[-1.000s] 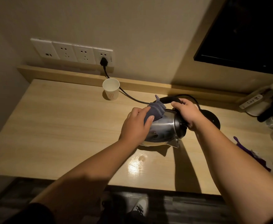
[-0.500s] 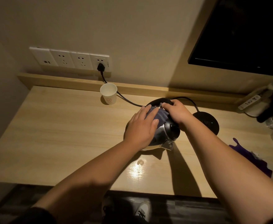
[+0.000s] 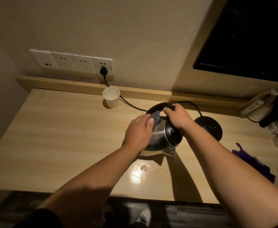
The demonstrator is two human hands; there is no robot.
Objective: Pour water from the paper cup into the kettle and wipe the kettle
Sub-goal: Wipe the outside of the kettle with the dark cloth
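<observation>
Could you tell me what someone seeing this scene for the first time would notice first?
The steel kettle at the middle of the wooden desk, off its black base to its right. The right hand grips its handle while the left hand presses a blue-grey cloth against its side. A white paper cup stands by the wall.

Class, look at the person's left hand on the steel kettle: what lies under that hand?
A blue-grey cloth shows past the left hand, pressed against the shiny steel kettle. The hand covers the rest of the cloth and that side of the kettle.
</observation>
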